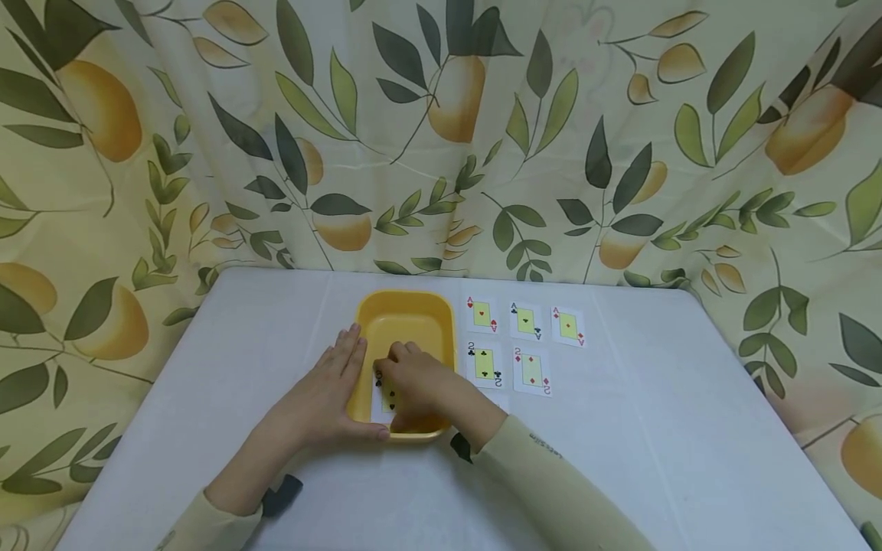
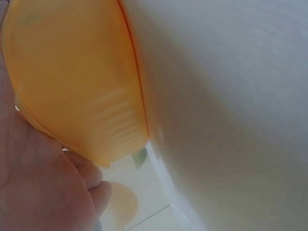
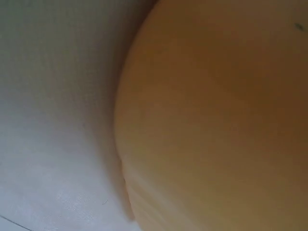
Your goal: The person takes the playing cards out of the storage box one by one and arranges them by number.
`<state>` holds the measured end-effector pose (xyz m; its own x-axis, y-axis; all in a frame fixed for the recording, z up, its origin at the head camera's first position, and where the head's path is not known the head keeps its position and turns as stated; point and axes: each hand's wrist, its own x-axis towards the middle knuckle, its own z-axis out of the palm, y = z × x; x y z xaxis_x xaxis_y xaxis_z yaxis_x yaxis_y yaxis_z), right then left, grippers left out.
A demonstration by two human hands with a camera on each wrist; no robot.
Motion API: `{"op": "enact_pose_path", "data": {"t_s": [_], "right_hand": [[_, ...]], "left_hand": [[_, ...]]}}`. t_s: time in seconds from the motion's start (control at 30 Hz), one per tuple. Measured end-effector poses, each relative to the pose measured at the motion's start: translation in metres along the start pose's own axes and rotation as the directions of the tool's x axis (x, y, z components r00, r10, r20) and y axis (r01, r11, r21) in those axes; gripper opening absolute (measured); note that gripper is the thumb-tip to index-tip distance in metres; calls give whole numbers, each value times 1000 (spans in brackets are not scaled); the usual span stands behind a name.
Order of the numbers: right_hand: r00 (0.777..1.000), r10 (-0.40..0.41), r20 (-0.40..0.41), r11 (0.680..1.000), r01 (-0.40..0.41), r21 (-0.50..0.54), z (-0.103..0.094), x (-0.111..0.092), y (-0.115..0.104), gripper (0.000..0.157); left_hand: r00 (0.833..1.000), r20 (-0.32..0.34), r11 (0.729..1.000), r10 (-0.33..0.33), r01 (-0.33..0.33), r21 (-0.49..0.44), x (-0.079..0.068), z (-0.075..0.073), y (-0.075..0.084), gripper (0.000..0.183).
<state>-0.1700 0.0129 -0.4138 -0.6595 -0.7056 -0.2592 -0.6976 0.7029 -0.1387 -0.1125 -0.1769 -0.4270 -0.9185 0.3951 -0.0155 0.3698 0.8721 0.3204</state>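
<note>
In the head view, a yellow plastic tray (image 1: 406,298) stands on the white-covered table. My left hand (image 1: 320,402) lies along its left rim, fingers straight and thumb at the near rim. The left wrist view shows that hand (image 2: 43,178) against the tray's outer wall (image 2: 82,82). Inside the tray, my right hand (image 1: 423,386) holds a black-suited playing card (image 1: 381,405), fingers at its far end and thumb near its near end. The hand covers much of the card's right side. Only the tray's outside wall (image 3: 207,120) fills the right wrist view.
Right of the tray lie face-up cards in two rows. Ace of hearts (image 1: 481,314), ace of clubs (image 1: 526,321) and ace of diamonds (image 1: 568,326) form the far row; two of clubs (image 1: 485,365) and two of diamonds (image 1: 532,370) the near one. A patterned curtain (image 1: 441,176) hangs behind.
</note>
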Motion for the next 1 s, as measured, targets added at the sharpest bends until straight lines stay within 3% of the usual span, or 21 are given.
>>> {"op": "enact_pose_path", "data": {"t_s": [0.4,0.57,0.7,0.9,1.0], "right_hand": [[989,121,90,979,-134,154,-3,3,-2,94],[997,66,32,982,-70,175,0,-1,-1,84],[1000,17,-11,991,-16,129,1,-7,-4,87],[999,-22,-45,990,28,140,2,-11,-6,61],[996,-34,-82,991,44,124,3,-11,-4,62]], "left_hand": [[1000,2,1000,-15,15,-20,-2,-1,1,143],[1000,4,1000,-5,5,-14,-2,0,1,142],[1000,5,1000,0,0,-9,-2,0,1,142],[1000,2,1000,7,-7,-3,-1,-1,1,142],[1000,-1,1000,7,-7,-2,-2,-2,1,141]]}}
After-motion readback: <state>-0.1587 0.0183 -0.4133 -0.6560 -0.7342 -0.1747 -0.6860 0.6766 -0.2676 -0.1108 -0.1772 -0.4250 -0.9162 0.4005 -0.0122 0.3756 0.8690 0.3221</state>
